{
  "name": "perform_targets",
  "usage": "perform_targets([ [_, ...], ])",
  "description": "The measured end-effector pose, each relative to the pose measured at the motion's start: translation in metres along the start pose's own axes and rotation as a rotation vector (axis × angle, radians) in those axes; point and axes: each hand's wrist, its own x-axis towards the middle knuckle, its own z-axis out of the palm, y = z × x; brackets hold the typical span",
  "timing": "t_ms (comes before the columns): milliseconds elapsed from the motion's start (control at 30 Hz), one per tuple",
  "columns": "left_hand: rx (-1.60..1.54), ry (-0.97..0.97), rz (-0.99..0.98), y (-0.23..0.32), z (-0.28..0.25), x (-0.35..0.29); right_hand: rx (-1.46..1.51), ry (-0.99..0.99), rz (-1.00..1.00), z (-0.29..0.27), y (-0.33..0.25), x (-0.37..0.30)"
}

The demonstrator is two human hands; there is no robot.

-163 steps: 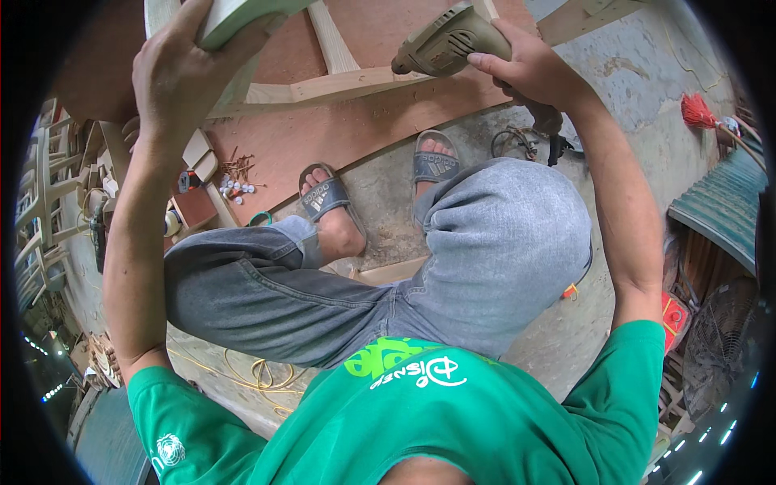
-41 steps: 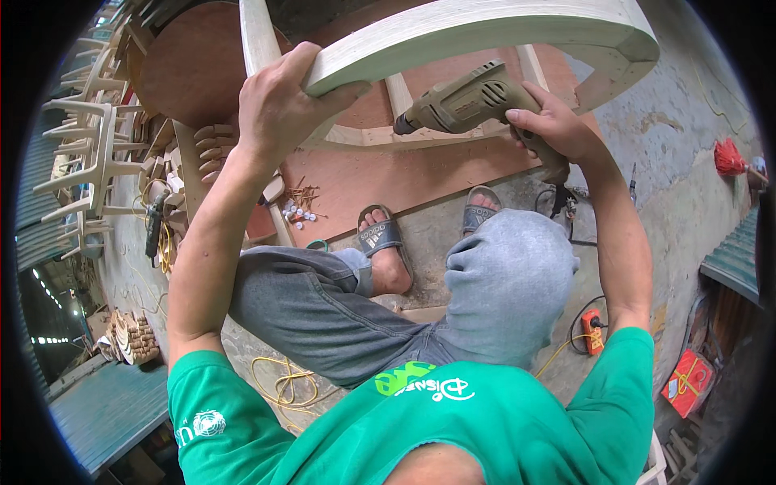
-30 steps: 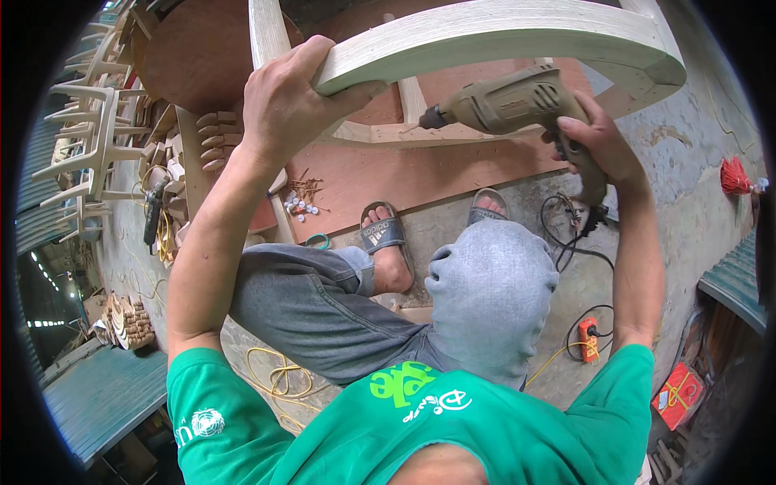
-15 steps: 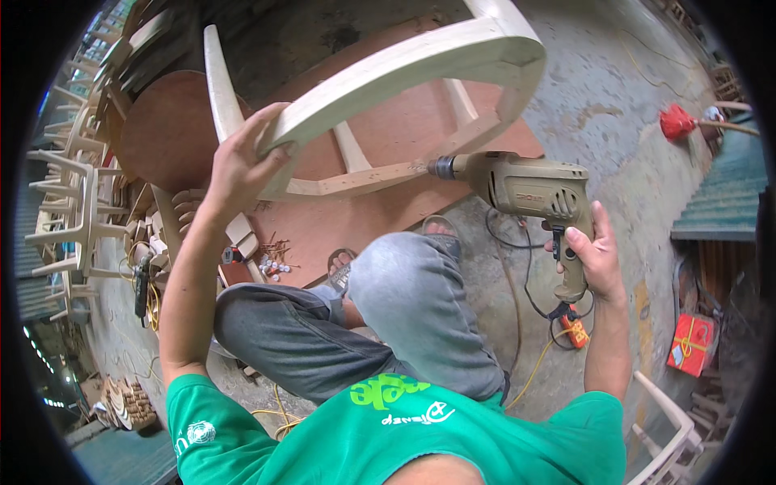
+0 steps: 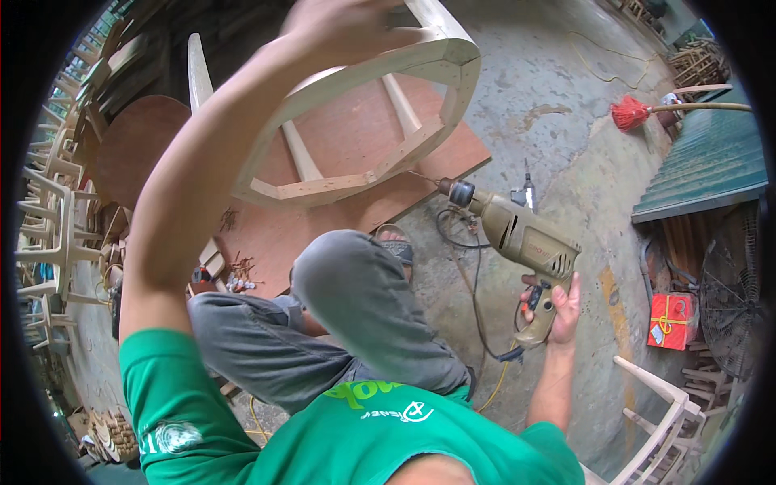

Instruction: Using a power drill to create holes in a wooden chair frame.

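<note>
A pale wooden chair frame [image 5: 333, 186], a curved rim with tapering legs, tilts over a brown board [image 5: 453, 162] in front of me. My left hand [image 5: 347, 36] reaches across its far side, blurred, with thumb and fingers apart near the far right leg; the fingertips run out of view. Whether it touches the wood I cannot tell. Low on the right, my right hand [image 5: 563, 311] grips the handle of an olive-brown corded drill [image 5: 525, 234]. The drill's thin bit [image 5: 423, 176] points up and left, close to the frame's near right edge.
Screws [image 5: 241, 271] lie in a pile on the board by my knee. A slim tool [image 5: 528, 192] sits on the floor behind the drill, whose dark cord [image 5: 477, 315] trails below. Chair frames [image 5: 56, 234] are stacked left; a red broom [image 5: 629, 113] and red box [image 5: 669, 322] are right.
My left hand has let go of the rim's near left side and swung up and across to the far side. The drill has dropped back from the frame, its bit now out of the wood.
</note>
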Motion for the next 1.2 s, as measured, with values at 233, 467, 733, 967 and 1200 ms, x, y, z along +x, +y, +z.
perform_targets([
  [233, 0.244, -0.422, 0.171, 0.092, 0.073, 0.112, 0.071, 0.206, -0.052, -0.012, 0.007, -0.057],
  [467, 0.938, -0.627, 0.382, 0.141, 0.135, 0.155, -0.053, 0.387, -0.083, -0.013, 0.002, -0.095],
  [733, 0.551, -0.789, 0.436, 0.098, 0.102, 0.117, -0.022, 0.526, -0.119, -0.021, 0.027, -0.132],
  [967, 0.378, -0.561, 0.179, 0.046, -0.014, 0.097, -0.026, 0.538, -0.092, -0.030, 0.044, -0.128],
  [1200, 0.164, -0.190, 0.003, -0.009, -0.053, 0.035, -0.095, 0.462, -0.075, -0.032, 0.038, -0.113],
])
